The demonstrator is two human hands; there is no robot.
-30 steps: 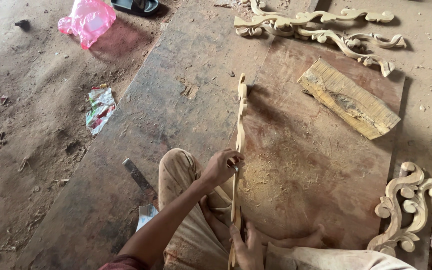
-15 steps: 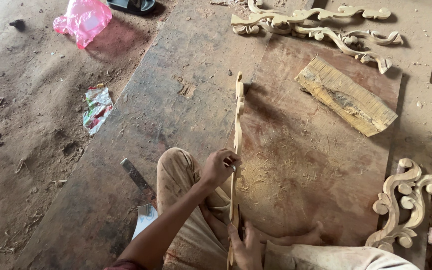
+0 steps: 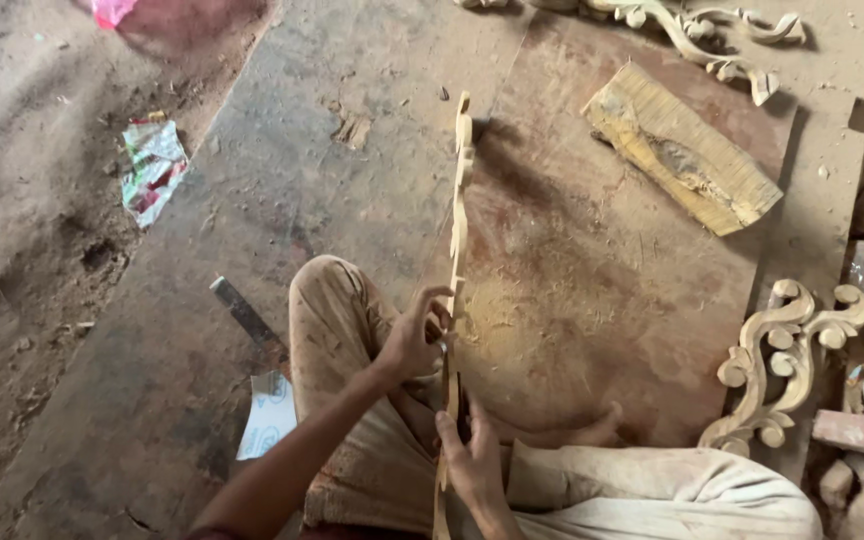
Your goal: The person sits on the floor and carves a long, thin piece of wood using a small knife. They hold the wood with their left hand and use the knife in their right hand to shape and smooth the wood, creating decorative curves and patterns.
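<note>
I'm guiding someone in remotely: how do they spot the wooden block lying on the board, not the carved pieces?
Start from the reddish-brown board in front of the seated person. Towards its far right corner lies the wooden block, slanted. Unlike the carved scroll piece at the board's right edge and the thin carved strip, it is a plain rough slab with a chewed-out hollow.

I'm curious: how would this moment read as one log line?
left hand: on carved wooden strip | right hand: grips its lower part | strip: edge-up on board

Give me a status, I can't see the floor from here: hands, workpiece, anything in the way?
Left hand and right hand both gripping the carved wooden strip, held on edge. Wood block and scroll carving lie apart.
</note>
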